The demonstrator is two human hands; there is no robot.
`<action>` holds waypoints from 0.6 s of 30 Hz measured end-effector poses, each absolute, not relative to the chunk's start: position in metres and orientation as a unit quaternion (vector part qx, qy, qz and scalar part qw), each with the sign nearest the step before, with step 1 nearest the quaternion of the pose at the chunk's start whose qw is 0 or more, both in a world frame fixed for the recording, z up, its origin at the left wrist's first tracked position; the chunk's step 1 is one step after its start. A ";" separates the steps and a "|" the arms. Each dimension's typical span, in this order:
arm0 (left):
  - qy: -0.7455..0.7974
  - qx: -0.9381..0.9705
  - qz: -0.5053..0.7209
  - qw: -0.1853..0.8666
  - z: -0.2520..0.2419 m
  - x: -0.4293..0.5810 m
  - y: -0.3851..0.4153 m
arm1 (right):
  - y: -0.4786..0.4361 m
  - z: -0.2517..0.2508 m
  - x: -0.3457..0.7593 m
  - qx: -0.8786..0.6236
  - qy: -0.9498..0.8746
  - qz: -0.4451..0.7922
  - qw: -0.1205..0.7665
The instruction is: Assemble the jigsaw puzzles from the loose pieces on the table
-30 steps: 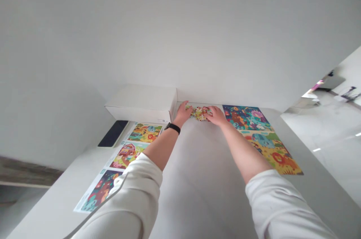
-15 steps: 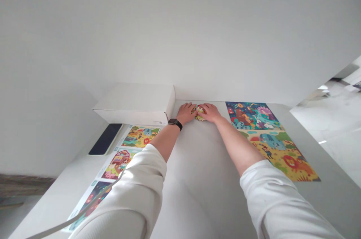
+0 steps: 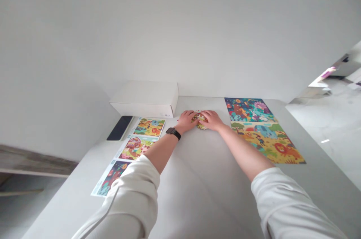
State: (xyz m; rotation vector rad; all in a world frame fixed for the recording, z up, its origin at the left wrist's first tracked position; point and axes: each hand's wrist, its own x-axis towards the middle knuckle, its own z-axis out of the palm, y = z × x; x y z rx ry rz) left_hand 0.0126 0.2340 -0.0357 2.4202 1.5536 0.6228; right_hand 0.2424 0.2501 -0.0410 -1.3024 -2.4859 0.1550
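A small heap of colourful puzzle pieces [image 3: 201, 121] lies on the white table, partly covered by both hands. My left hand [image 3: 187, 121], with a black watch [image 3: 173, 133] on its wrist, curves round the heap's left side. From the right, my right hand [image 3: 212, 120] closes in on the same heap, its thumb near the left thumb. Fingers of both hands rest over the pieces. Single pieces are too small to tell apart.
A white box [image 3: 145, 98] stands at the back left, near a dark-screened phone [image 3: 120, 128]. A sheet with three pictures [image 3: 138, 148] lies left of my arms. On the right lie a dark-blue picture [image 3: 249, 110] and a yellow animal picture [image 3: 267, 142].
Both hands and the heap have come a little nearer, away from the table's back edge. The view has shifted, showing more of the picture sheet on the left.
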 end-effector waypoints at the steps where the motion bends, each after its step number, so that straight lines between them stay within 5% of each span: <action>1: 0.524 0.819 0.209 0.099 -0.035 0.012 0.222 | 0.238 -0.040 0.243 -0.454 -0.874 0.057 0.166; 11: 0.498 0.831 0.220 0.115 -0.041 0.004 0.119 | 0.140 -0.038 0.255 -0.402 -0.896 0.076 0.175; 18: 0.494 0.841 0.204 0.082 -0.035 0.001 0.133 | 0.150 -0.034 0.244 -0.423 -0.887 0.072 0.170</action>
